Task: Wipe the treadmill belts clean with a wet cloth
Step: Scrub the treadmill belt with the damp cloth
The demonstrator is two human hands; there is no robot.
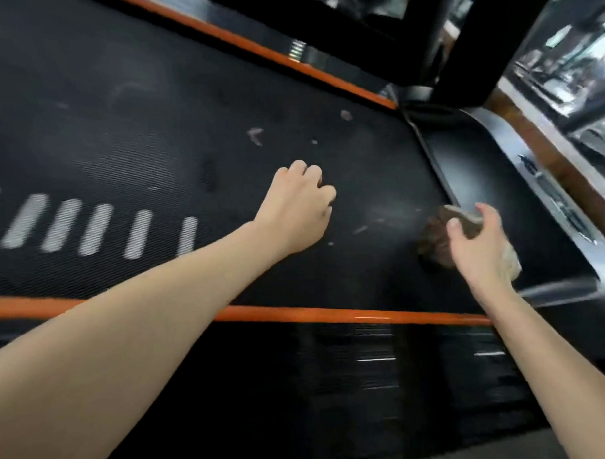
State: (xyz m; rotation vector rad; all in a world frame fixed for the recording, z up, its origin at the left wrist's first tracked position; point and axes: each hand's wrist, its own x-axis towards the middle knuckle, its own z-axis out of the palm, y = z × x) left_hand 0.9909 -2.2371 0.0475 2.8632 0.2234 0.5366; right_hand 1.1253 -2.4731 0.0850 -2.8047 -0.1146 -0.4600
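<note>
The right hand grips a bunched brown cloth low over the treadmill belt, near its right end. Debris specks lie farther up-left, nearer the left hand. That hand's fingers curl on the belt; whether they pinch anything is unclear.

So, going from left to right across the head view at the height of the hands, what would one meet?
White stripes on the treadmill belt → left hand → right hand gripping the brown cloth → silver edge trim.
</note>
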